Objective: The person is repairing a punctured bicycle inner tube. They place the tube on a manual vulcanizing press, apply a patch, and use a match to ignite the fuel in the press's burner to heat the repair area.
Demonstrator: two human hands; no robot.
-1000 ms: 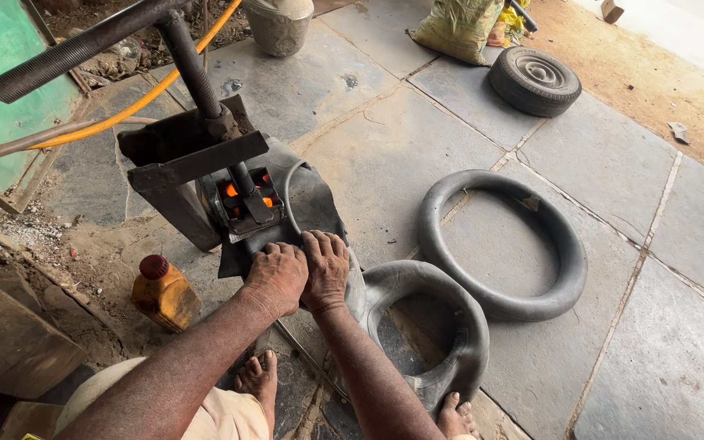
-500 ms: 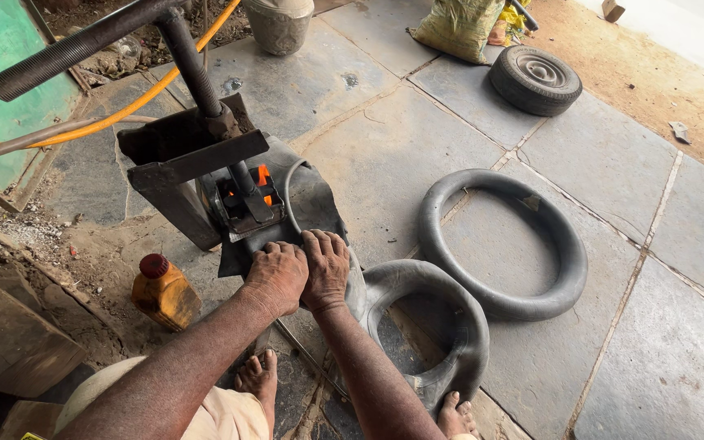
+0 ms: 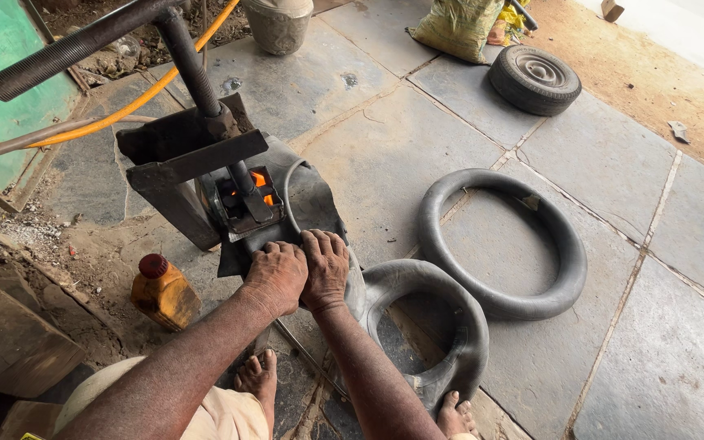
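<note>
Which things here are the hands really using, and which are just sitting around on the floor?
In use:
- left hand and right hand, both pressing the black inner tube
- the screw press with an orange glow inside, clamping that tube

Lying about:
- second inner tube
- small tyre
- orange bottle
- sack
- grey pot

An outdoor tyre repair workshop is shown: inner tubes, a heated press, a wheel on stone floor.

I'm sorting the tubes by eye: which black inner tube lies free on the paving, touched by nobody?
The far inner tube, a full open ring right of the hands; the near tube runs under both hands.
</note>
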